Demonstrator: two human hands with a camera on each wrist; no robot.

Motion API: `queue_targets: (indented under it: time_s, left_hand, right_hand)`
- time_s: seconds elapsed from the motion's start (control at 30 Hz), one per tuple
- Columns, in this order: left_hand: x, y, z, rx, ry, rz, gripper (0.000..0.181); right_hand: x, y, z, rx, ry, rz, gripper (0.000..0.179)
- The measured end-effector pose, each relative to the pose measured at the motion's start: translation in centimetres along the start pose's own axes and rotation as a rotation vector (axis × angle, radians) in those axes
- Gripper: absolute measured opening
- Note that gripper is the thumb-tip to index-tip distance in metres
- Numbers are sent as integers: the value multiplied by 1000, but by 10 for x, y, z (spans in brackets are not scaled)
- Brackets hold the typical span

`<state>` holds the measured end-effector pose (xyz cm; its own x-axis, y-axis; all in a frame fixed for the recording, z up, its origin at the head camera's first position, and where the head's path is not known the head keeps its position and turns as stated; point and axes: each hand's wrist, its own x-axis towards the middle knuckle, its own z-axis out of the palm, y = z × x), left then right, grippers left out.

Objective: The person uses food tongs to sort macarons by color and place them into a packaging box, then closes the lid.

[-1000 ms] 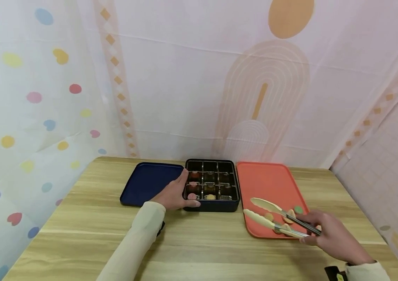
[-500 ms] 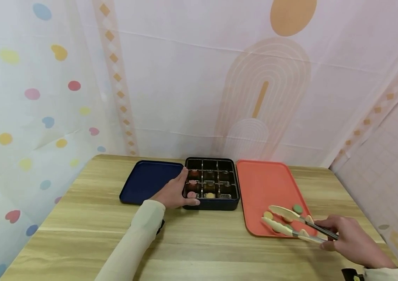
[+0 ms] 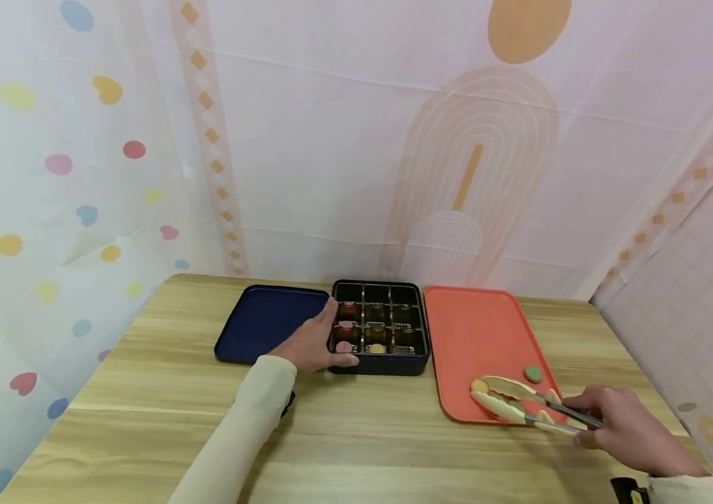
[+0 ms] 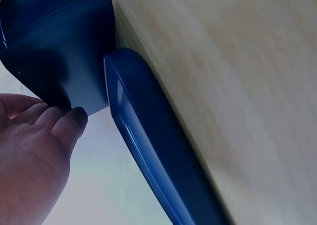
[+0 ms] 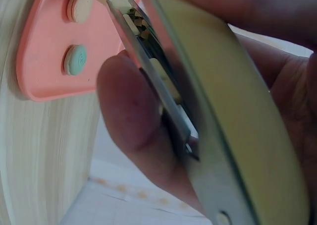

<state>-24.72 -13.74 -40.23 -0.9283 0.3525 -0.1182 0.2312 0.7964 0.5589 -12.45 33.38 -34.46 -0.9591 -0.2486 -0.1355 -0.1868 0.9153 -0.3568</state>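
Note:
In the head view my left hand (image 3: 313,344) rests against the front left corner of a dark compartment box (image 3: 394,365), thumb along the front and fingers along the left side. Pink macarons (image 3: 344,347) and a yellow macaron (image 3: 376,348) sit in some of its compartments. My right hand (image 3: 623,428) grips a pair of tongs (image 3: 573,413) with cream tips, spread apart low over the red tray (image 3: 478,322). A yellow macaron (image 3: 478,386) lies at the tips, and a green macaron (image 3: 533,374) farther back. Other macarons are partly hidden by the tongs.
A dark blue lid (image 3: 268,323) lies left of the box, its edge close to it. The box stands between lid and tray on the wooden table (image 3: 343,441). A patterned cloth (image 3: 306,175) hangs behind the table's far edge.
My right hand has moved the tongs to the right and lower over the macarons, then slightly left. My left hand stays at the box.

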Motion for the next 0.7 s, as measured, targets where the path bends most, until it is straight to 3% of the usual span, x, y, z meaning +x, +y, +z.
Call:
queue_targets:
  time_s: [0.23,0.43,0.7]
  left_hand:
    - [0,0,-1,9,2,3,124]
    - [-1,1,-1,-4,-8,3,124]
    - [-1,1,-1,0,-5,-2,124]
  right_hand:
    - [0,2,1,6,3,-37,44]
    - [0,0,-1,3,-13,-4,48]
    - [1,-6,-7,-24,41,-63,48]
